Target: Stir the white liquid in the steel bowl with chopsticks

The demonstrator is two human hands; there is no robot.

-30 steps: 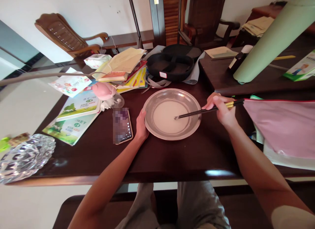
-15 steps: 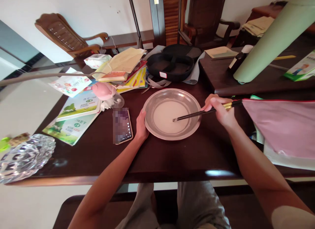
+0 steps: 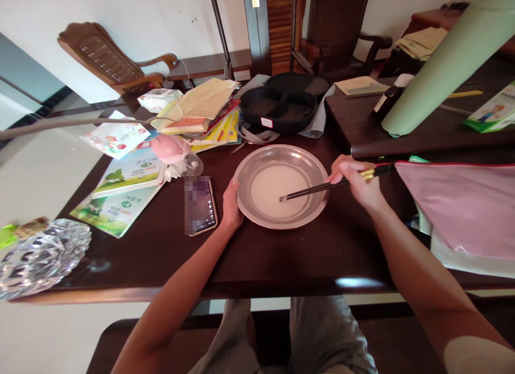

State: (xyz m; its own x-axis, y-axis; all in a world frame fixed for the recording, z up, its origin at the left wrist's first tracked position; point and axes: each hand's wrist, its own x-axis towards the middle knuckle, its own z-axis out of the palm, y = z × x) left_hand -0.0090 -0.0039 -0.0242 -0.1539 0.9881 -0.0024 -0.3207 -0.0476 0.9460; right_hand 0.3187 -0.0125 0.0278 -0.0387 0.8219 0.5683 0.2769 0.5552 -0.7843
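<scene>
A round metal plate [image 3: 314,173] with a pale white liquid [image 3: 267,189] in it sits on the dark wooden table [image 3: 281,256] in front of me. My left hand [image 3: 231,207] is curled against the plate's left rim, holding it. My right hand [image 3: 358,183] is closed on a pair of dark chopsticks [image 3: 317,189] at the plate's right side. Their tips dip into the white liquid near the plate's middle.
A phone [image 3: 200,205] lies left of the plate, beside a pink cup [image 3: 173,148] and several books [image 3: 124,186]. A black tray [image 3: 281,108] stands behind the plate. A glass dish [image 3: 38,256] sits at the far left; a pink pouch [image 3: 462,207] lies at right.
The chopstick tips have slid leftward and slightly down through the white liquid, and my right hand has shifted a little left. My left hand has stayed on the rim.
</scene>
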